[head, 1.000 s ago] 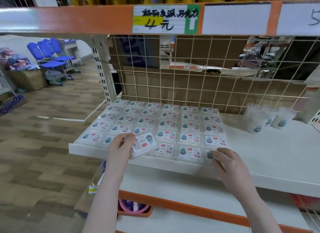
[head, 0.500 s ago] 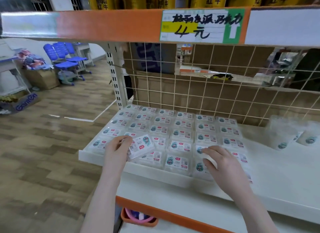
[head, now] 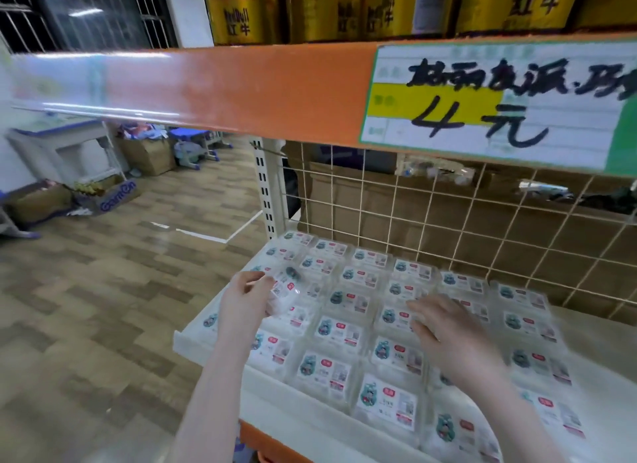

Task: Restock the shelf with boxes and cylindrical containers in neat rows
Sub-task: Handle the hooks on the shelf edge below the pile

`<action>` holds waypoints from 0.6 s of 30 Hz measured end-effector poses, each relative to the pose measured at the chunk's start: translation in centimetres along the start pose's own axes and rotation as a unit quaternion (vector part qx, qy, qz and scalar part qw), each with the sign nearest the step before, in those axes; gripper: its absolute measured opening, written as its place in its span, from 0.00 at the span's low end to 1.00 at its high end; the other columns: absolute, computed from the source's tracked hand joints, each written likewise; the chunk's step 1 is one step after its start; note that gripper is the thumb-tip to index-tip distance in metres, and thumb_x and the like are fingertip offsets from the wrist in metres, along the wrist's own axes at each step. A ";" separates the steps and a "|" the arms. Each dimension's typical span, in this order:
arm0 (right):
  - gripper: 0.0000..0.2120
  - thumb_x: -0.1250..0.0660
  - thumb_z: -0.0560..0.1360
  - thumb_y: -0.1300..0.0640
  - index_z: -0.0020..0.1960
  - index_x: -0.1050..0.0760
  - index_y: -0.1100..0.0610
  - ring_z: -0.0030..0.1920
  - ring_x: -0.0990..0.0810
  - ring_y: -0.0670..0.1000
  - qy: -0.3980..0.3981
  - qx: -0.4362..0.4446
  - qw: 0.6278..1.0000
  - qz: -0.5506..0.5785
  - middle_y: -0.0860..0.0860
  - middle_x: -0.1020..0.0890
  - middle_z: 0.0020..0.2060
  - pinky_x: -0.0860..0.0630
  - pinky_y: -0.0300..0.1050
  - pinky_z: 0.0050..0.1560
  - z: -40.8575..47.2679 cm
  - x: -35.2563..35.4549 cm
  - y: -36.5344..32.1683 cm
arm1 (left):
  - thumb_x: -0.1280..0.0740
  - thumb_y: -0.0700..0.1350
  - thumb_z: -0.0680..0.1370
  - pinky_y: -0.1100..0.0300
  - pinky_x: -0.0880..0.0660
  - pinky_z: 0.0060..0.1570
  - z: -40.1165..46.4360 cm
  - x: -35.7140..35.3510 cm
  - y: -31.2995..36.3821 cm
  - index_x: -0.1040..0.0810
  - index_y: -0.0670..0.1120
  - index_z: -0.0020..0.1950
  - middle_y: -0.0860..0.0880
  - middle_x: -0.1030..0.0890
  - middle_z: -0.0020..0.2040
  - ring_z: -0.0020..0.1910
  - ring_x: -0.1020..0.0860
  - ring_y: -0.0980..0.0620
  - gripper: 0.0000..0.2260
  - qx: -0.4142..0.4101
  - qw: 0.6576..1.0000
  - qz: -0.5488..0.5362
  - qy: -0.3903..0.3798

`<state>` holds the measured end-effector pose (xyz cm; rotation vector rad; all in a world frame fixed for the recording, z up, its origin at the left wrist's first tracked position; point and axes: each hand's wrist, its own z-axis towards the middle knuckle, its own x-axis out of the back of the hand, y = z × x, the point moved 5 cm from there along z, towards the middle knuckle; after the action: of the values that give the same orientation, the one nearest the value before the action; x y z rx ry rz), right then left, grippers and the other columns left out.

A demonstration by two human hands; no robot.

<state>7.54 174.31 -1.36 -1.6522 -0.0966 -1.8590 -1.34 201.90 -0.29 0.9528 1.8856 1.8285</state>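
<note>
Left hand (head: 246, 299) grips one clear plastic labelled box (head: 286, 290) above the white shelf (head: 206, 342), right hand (head: 455, 342) spread flat on the rows; I judge placement next, needing a vacant slot.

One head-worn wide-angle view looks forward and slightly down from close in front of the shelf (head: 206, 342), facing its wire back (head: 448, 221). The upper shelf's orange edge (head: 241, 94) crosses the top, near the lens. Floor (head: 86, 307) fills the left side.
</note>
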 end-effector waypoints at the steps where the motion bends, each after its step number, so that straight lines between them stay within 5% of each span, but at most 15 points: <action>1: 0.17 0.47 0.80 0.48 0.68 0.34 0.44 0.65 0.34 0.43 -0.008 -0.001 1.000 0.004 0.40 0.34 0.66 0.35 0.38 0.60 0.4 0.0 -0.1 | 0.34 0.44 0.76 0.44 0.23 0.53 0.3 0.0 -0.1 0.24 0.46 0.55 0.47 0.22 0.38 0.37 0.22 0.47 0.09 0.005 1.000 0.005 0.004; 7: 0.16 0.46 0.80 0.49 0.67 0.32 0.44 0.63 0.32 0.42 -0.011 -0.013 1.000 -0.006 0.39 0.33 0.65 0.33 0.36 0.55 1.4 -0.6 -0.7 | 0.35 0.45 0.76 0.42 0.23 0.53 1.5 -0.3 -1.2 0.28 0.46 0.60 0.47 0.20 0.38 0.43 0.19 0.43 0.13 0.017 0.999 0.033 0.002; 12: 0.16 0.45 0.80 0.51 0.67 0.32 0.46 0.62 0.32 0.43 -0.018 -0.018 1.000 0.007 0.40 0.33 0.65 0.32 0.38 0.58 1.4 -1.8 -1.7 | 0.36 0.46 0.77 0.54 0.25 0.40 1.3 0.0 -1.8 0.30 0.47 0.64 0.53 0.24 0.42 0.42 0.20 0.45 0.15 -0.027 0.991 0.127 -0.009; 16: 0.16 0.45 0.80 0.51 0.67 0.32 0.46 0.61 0.31 0.43 -0.007 -0.013 1.000 0.003 0.40 0.32 0.64 0.31 0.36 0.54 1.4 -2.5 -2.8 | 0.37 0.50 0.78 0.58 0.29 0.38 1.6 0.5 -1.7 0.30 0.47 0.65 0.57 0.26 0.40 0.37 0.26 0.59 0.16 -0.081 0.968 0.237 -0.018; 18: 0.16 0.44 0.80 0.51 0.67 0.32 0.46 0.61 0.31 0.44 -0.006 -0.019 1.000 0.003 0.41 0.32 0.64 0.32 0.35 0.52 1.3 -2.8 -3.2 | 0.39 0.51 0.79 0.59 0.33 0.36 1.9 1.0 -1.6 0.29 0.48 0.65 0.56 0.24 0.43 0.38 0.27 0.58 0.16 -0.092 0.954 0.285 -0.020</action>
<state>7.10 178.52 -2.51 -1.6866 -0.0618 -1.8573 -1.18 204.07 -1.89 1.5665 1.4710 2.2208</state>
